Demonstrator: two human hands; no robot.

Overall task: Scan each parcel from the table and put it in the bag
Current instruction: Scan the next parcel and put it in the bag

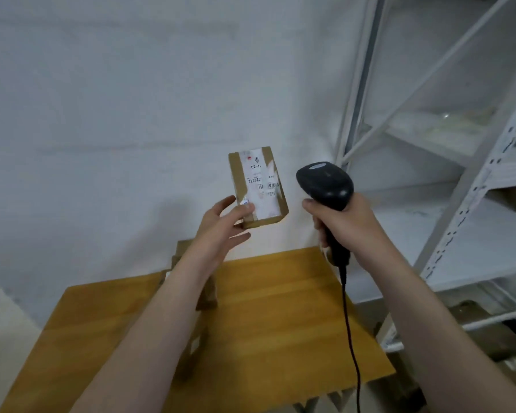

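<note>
Brown cardboard parcel with white label (258, 187): raised over far edge of wooden counter (280, 293), lower corner pinched by left hand (221, 226). Black corded scanner (325, 184): gripped in right hand (344, 225). Step: scanning, seemingly; next, aim at barcode.

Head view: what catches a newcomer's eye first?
The labelled parcel held up mid-frame against the white wall, the left hand pinching its lower corner. Just right of it, the right hand grips a black corded scanner. Below lies a wooden table; metal shelving stands at right.
</note>
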